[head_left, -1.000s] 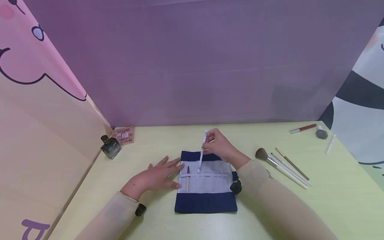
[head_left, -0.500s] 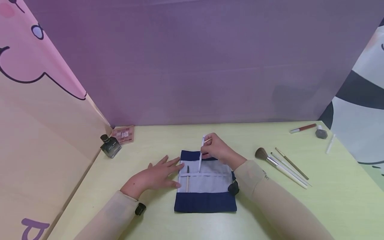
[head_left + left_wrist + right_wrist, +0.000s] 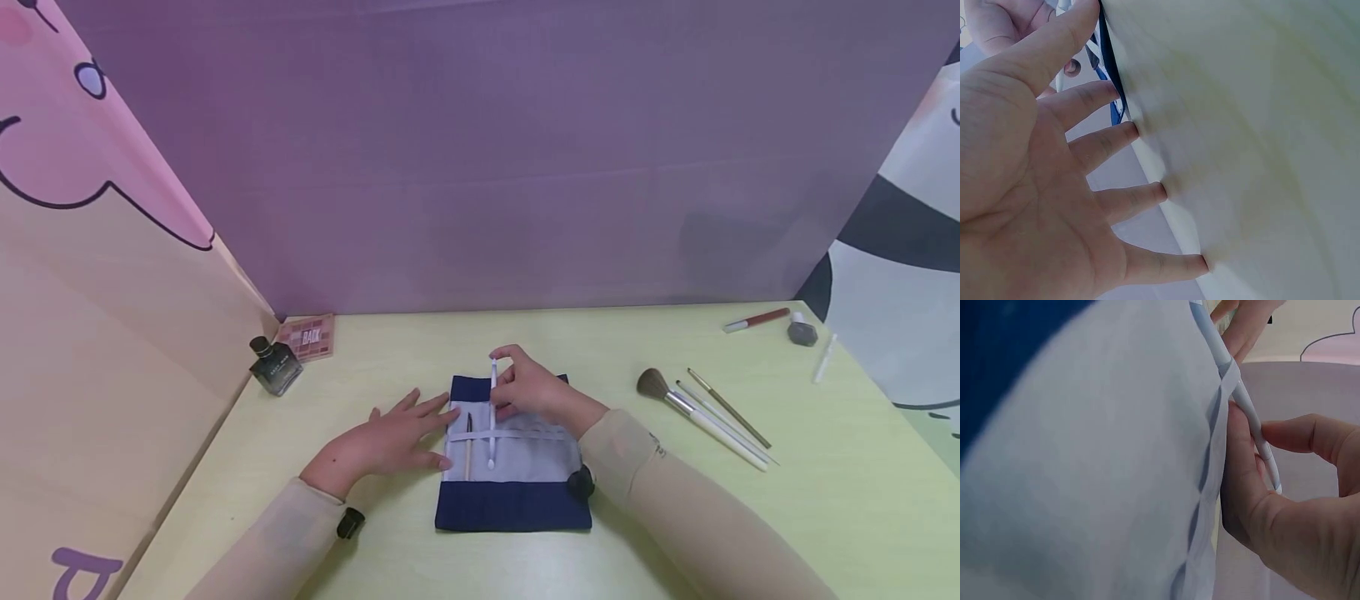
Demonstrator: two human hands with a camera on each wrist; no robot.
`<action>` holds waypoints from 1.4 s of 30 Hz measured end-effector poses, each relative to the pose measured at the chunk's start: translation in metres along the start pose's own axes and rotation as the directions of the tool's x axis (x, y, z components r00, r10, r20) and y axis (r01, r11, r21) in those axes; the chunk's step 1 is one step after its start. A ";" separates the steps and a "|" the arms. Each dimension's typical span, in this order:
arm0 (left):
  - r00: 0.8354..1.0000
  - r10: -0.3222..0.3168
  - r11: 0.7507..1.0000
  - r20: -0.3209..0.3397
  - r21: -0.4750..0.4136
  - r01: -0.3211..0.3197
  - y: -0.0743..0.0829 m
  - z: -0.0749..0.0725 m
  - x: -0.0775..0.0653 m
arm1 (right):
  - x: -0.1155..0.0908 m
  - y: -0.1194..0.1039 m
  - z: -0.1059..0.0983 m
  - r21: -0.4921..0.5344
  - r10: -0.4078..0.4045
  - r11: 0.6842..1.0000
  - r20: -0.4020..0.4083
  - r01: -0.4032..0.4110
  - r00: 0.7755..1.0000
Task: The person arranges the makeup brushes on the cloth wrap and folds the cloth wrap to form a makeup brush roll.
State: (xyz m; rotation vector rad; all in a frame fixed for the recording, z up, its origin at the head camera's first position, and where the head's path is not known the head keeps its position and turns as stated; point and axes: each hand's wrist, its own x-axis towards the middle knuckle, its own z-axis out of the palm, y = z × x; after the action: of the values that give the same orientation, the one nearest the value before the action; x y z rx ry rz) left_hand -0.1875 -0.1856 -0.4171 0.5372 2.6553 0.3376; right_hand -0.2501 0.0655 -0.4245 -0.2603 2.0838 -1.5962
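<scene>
A navy and grey fabric brush roll (image 3: 513, 507) lies unfolded on the table, with a thin strap (image 3: 528, 434) across its middle. My right hand (image 3: 534, 388) pinches a slim white stick (image 3: 492, 451) with a rounded end between thumb and fingers. In the right wrist view, the white stick (image 3: 1247, 403) passes under the strap (image 3: 1211, 465). To its left, a small dark-tipped brush (image 3: 468, 458) is tucked under the strap. My left hand (image 3: 397, 437) rests with spread fingers at the roll's left edge; the left wrist view shows its fingertips touching the table.
Right of the roll lie a large fluffy brush (image 3: 675, 400) and two thin brushes. Further back right are a reddish-brown tube (image 3: 761, 320), a small grey bottle (image 3: 802, 333) and a white stick (image 3: 825, 359). A dark perfume bottle (image 3: 276, 367) and a pink palette (image 3: 309, 335) stand back left.
My right hand has moved the white stick slightly left and toward me. Its lower end, earlier above the strap, now shows below it. My left hand has stayed put.
</scene>
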 end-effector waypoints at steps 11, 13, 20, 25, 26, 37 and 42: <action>1.000 0.010 1.000 -0.005 0.004 -0.010 0.000 -0.001 -0.001 | -0.007 0.002 0.005 -0.034 -0.003 0.999 0.017 0.004 1.000; 1.000 0.012 1.000 -0.002 -0.001 -0.012 0.000 0.000 -0.001 | -0.008 0.002 0.005 -0.039 -0.006 0.999 0.015 0.007 1.000; 1.000 0.018 1.000 0.002 -0.003 -0.018 0.001 -0.002 -0.002 | -0.014 0.003 0.006 -0.107 -0.029 0.994 0.006 0.029 1.000; 1.000 0.014 1.000 0.001 -0.007 -0.014 0.001 -0.003 -0.002 | -0.020 0.001 0.006 -0.271 -0.032 0.962 -0.022 0.025 0.999; 1.000 0.014 1.000 0.002 -0.007 -0.014 0.001 -0.003 -0.002 | -0.021 0.001 0.006 -0.308 -0.029 0.951 -0.025 0.020 0.999; 1.000 0.022 1.000 -0.005 -0.003 -0.022 0.001 -0.002 -0.003 | -0.027 0.005 0.007 -0.645 -0.090 0.758 0.040 0.094 0.995; 1.000 0.016 1.000 0.000 -0.011 -0.016 0.002 -0.002 -0.003 | -0.030 0.004 0.005 -0.648 -0.086 0.755 0.054 0.101 0.995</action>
State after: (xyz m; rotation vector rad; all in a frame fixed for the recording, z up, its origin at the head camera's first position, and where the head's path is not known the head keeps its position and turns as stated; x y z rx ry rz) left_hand -0.1848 -0.1854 -0.4134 0.5559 2.6488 0.3568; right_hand -0.2216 0.0749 -0.4209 -0.6228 2.5796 -0.8342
